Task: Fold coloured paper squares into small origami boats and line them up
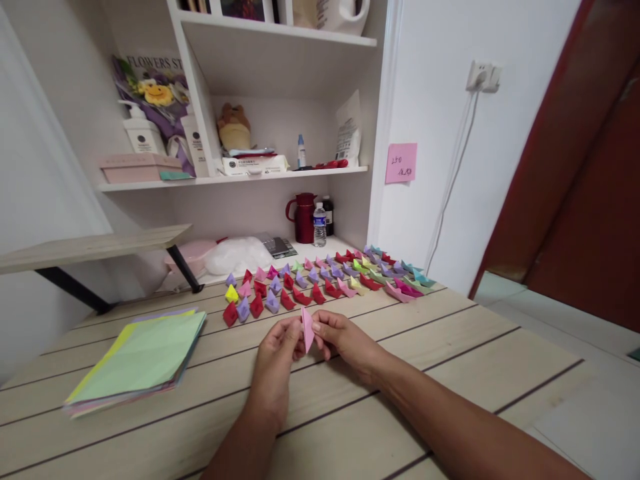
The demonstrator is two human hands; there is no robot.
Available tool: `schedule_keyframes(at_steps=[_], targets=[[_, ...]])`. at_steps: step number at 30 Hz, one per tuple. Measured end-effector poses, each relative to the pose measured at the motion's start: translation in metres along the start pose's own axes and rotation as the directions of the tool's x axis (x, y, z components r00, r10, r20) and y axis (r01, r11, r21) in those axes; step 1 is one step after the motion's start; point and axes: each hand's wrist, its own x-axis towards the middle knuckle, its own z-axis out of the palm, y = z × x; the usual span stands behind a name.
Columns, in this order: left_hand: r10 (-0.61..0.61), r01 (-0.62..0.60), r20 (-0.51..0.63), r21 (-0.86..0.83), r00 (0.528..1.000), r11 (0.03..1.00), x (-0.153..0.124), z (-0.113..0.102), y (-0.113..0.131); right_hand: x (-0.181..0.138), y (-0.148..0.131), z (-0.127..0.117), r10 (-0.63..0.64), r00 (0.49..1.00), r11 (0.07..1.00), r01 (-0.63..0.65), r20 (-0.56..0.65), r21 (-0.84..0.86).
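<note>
Between my two hands is a small folded piece of pink paper [308,331], pointed at its upper and lower ends and held upright above the table. My left hand [280,347] pinches its left side with thumb and fingers. On the other side, my right hand [340,335] grips it with the thumb on the near face; some fingertips are hidden behind the paper. Just beyond the hands, rows of folded paper boats [317,293] in red, purple, pink, yellow and teal stand on the wooden table [350,413].
A stack of coloured paper sheets [145,353] lies on the left, near a raised wooden stand [100,247] with black legs. At the back are a red jug [304,219], a water bottle [319,227] and a white plastic bag [237,255]. Shelves [240,180] rise behind.
</note>
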Motion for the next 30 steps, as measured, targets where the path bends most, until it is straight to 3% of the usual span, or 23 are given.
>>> schedule_keyframes(at_steps=[10, 14, 24, 30], targets=[[-0.064, 0.078, 0.156, -0.081, 0.986, 0.994, -0.001, -0.003, 0.002, -0.003, -0.005, 0.002, 0.032, 0.997, 0.998, -0.035, 0.064, 0.051], [-0.067, 0.08, 0.17, -0.072, 0.983, 0.994, -0.001, -0.004, 0.006, -0.004, -0.006, 0.002, 0.034, 0.997, 0.998, -0.038, 0.075, 0.058], [-0.039, 0.036, 0.063, 0.052, 0.997, 0.998, 0.003, -0.006, -0.002, -0.002, -0.001, 0.003, 0.009, 0.998, 1.0, -0.009, 0.057, -0.004], [0.126, -0.106, -0.112, 0.172, 0.986, 0.979, 0.009, -0.006, -0.007, 0.004, 0.0, -0.002, -0.05, 0.993, 0.996, 0.042, -0.104, -0.08]])
